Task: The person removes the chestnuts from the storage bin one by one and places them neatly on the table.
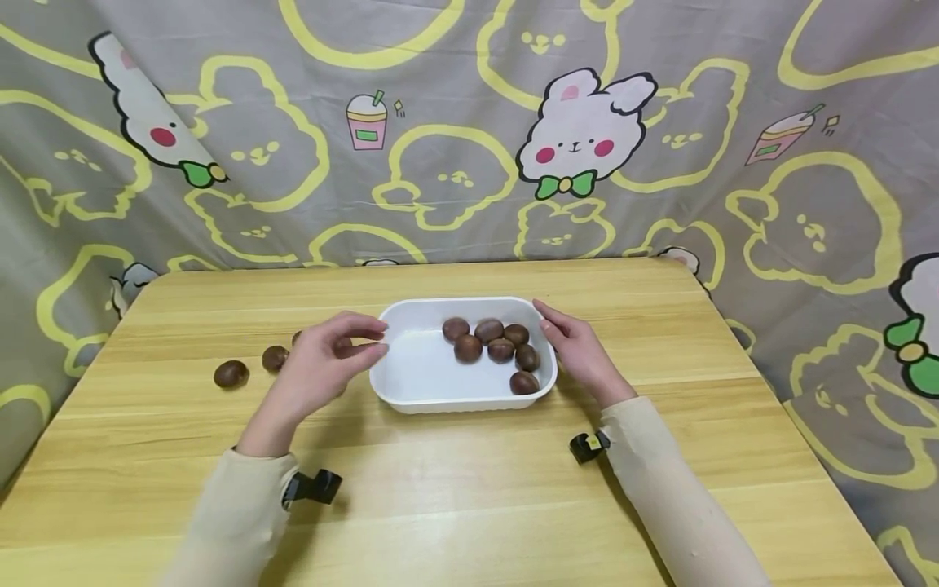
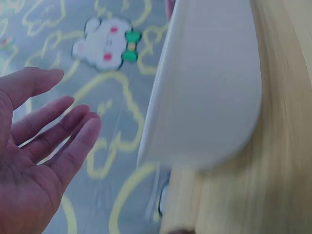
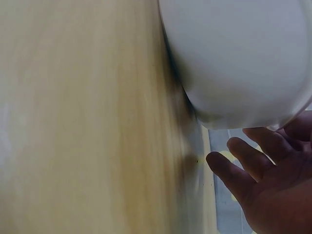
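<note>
A white plastic tray [image 1: 440,403] with rounded corners stands on the table, with several brown chestnuts [image 1: 468,349] gathered in its right half. At the left end of the tray is my left hand [image 1: 319,363], thumb and fingers apart; the left wrist view shows its palm with nothing in it. My right hand [image 1: 579,350] holds the tray's right rim between thumb and index finger, while its other fingers [image 3: 234,178] spread out beside the wall. More chestnuts [image 1: 231,374] lie on the table to the left, some partly hidden behind the left hand.
The light wooden table [image 1: 440,505] reaches back to a grey patterned cloth [image 1: 455,106] that hangs behind it and along the sides. A small black device [image 1: 323,487] is strapped at the left wrist, another black device [image 1: 587,447] at the right.
</note>
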